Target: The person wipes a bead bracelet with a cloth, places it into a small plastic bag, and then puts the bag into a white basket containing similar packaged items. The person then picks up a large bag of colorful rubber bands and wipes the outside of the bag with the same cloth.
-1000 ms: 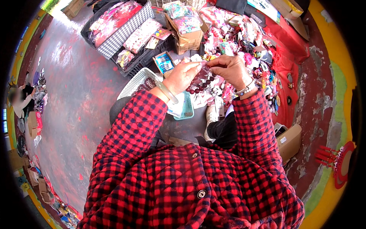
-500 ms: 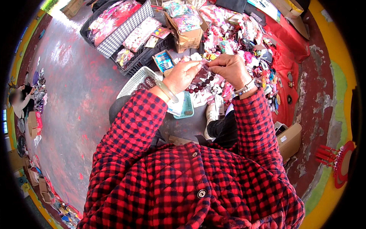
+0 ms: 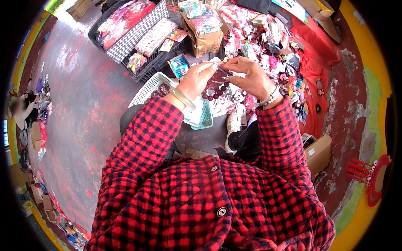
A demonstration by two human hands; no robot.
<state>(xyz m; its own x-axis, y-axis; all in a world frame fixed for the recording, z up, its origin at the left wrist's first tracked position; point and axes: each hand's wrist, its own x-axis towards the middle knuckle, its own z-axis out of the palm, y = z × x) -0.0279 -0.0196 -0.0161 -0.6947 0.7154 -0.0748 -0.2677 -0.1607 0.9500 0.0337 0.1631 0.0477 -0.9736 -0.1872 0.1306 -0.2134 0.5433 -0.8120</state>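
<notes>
Your left hand (image 3: 200, 79) and right hand (image 3: 251, 76) both pinch a clear packet (image 3: 219, 76) — dark red beads (image 3: 215, 93) dangle below, above a white basket (image 3: 146, 88).

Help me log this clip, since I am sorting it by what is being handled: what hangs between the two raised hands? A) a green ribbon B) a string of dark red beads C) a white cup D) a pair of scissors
B: the left hand and right hand pinch a string of dark red beads that droops below them.
</notes>
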